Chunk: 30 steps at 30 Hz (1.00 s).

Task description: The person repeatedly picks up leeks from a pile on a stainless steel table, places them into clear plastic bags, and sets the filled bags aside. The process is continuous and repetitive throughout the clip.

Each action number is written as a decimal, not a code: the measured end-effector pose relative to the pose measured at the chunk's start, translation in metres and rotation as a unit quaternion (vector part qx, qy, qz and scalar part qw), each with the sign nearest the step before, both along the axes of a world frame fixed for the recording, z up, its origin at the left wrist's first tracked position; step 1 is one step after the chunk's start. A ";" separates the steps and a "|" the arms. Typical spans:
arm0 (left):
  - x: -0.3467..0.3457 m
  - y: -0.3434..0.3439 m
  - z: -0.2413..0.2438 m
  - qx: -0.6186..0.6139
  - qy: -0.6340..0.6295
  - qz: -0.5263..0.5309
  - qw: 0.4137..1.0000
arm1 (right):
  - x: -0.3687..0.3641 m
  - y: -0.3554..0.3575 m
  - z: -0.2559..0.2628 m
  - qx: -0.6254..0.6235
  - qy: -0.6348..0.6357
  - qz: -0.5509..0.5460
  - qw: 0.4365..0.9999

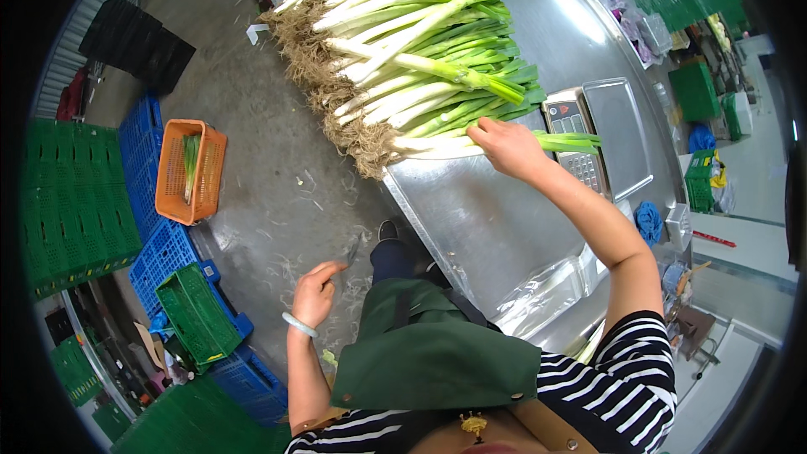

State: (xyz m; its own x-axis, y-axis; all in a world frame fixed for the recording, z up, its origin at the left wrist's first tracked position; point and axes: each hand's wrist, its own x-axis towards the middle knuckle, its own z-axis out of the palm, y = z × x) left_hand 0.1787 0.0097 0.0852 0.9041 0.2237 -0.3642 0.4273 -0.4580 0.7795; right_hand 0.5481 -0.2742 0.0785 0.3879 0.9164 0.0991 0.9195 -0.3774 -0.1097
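Observation:
A large pile of leeks or large green onions [435,31] lies on the stainless steel table [479,214], roots towards the table's left edge and green tops to the right. My right hand [509,148] is closed around the stalks at the near end of the pile, with green leaves sticking out past it towards the scale. Away from the table, over the floor, my left hand [313,295] wears a pale bangle and holds what looks like a small knife [354,250], its thin blade pointing forward. Its handle is hidden by the fingers.
A digital scale [572,126] with a metal tray stands right of the pile. Clear plastic bags [545,296] lie on the near table. At left, an orange basket [217,183] holds a few green stalks, near blue pallets [140,145] and a green crate [200,312]. Scraps litter the floor.

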 end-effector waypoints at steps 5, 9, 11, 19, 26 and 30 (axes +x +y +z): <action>0.000 -0.015 -0.024 -0.007 -0.019 -0.021 1.000 | 0.025 0.075 -0.023 0.037 -0.012 0.047 0.998; -0.002 -0.020 -0.030 -0.005 -0.003 -0.031 1.000 | 0.053 0.130 -0.054 0.025 -0.010 0.057 0.998; -0.009 -0.019 -0.038 0.000 0.002 -0.023 1.000 | 0.071 0.146 -0.069 0.028 -0.034 0.067 0.997; -0.025 -0.006 -0.059 0.006 0.011 -0.011 1.000 | 0.111 0.180 -0.073 -0.127 0.039 0.039 0.990; -0.027 -0.010 -0.061 0.007 -0.036 0.031 0.999 | 0.082 0.161 -0.020 -0.085 -0.024 0.108 0.990; -0.018 -0.013 -0.062 0.039 -0.044 0.040 0.997 | 0.047 0.132 0.017 0.018 -0.062 0.218 0.974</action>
